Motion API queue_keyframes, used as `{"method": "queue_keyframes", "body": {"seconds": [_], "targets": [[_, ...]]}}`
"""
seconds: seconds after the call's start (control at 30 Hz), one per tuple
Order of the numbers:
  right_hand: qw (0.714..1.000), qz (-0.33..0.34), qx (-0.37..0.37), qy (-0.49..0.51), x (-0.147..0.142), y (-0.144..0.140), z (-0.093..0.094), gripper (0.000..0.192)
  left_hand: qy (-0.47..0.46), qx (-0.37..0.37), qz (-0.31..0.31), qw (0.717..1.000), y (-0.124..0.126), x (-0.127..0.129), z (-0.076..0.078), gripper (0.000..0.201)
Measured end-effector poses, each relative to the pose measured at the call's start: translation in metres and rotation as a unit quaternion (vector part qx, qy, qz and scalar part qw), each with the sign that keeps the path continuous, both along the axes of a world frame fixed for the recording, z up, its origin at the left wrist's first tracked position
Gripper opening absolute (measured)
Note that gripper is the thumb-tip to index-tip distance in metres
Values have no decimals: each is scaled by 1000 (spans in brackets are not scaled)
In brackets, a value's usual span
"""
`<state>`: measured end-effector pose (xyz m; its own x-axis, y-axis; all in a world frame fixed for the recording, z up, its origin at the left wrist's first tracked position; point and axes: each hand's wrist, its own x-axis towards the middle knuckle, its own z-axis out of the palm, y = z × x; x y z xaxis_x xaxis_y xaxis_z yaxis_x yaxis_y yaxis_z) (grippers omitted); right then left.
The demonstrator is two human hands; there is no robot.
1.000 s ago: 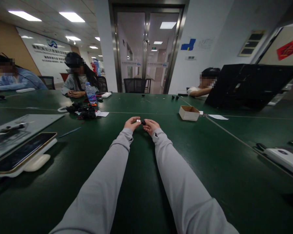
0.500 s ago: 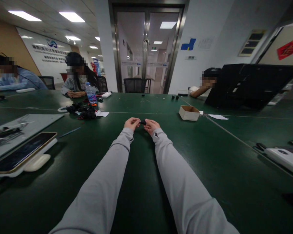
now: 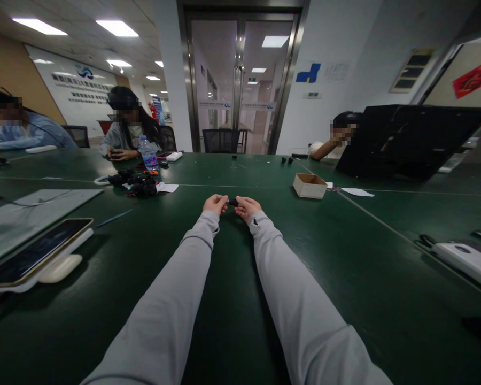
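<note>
The left hand (image 3: 215,204) is curling its fingers closed around one end of a small black part (image 3: 233,202), just above the middle of the frame. The right hand (image 3: 246,207) is pinching the other end of the same part, so the two hands are almost touching each other. The part is sitting between the fingertips, a little above the green bench (image 3: 344,256), and it is too small to say more about its shape. Both arms are wearing light grey sleeves (image 3: 176,299) and are stretching forward from the bottom of the frame.

To the right of the hands, a small cardboard box (image 3: 310,185) is standing on the bench, with a white paper (image 3: 357,192) near it. To the upper left of the hands, a pile of black parts (image 3: 138,183) is lying beside a water bottle (image 3: 148,153). At the left edge, a phone (image 3: 36,251) is resting on a white stand, and a grey sheet (image 3: 32,211) is lying behind it. At the right edge, a white device (image 3: 465,258) is lying on the bench.

Other people are sitting on the far side: two in the upper left of the frame, and one in the upper right, next to a big black case (image 3: 409,140). A glass door (image 3: 240,80) is standing behind the bench in the upper middle.
</note>
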<state>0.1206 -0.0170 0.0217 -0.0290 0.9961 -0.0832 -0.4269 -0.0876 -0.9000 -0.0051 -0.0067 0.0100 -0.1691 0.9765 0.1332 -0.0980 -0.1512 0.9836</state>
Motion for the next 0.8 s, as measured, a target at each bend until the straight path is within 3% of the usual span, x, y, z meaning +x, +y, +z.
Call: {"method": "queue_keyframes", "body": {"seconds": [0.13, 0.3, 0.43, 0.5, 0.6, 0.73, 0.8], "targets": [[1000, -10, -2, 3, 0, 0, 0, 16, -7, 49, -51, 997, -2, -1, 2, 33], [1000, -3, -4, -4, 0, 2, -1, 15, -21, -57, -5, 998, -2, 2, 4, 26], [1000, -9, -7, 0, 0, 2, -2, 16, 15, 4, -9, 1000, -2, 3, 3, 28], [1000, -8, -4, 3, 1, 2, -2, 16, 7, -4, -4, 1000, -3, 3, 3, 33], [1000, -3, -3, 0, 0, 1, -1, 16, 23, -41, 10, 999, -3, 3, 3, 26], [1000, -3, -2, 1, 0, 2, -2, 14, 56, 5, 1, 998, -1, 2, 2, 25], [1000, -3, -2, 0, 0, 2, -2, 14, 48, -11, 3, 999, -1, 2, 2, 25]]}}
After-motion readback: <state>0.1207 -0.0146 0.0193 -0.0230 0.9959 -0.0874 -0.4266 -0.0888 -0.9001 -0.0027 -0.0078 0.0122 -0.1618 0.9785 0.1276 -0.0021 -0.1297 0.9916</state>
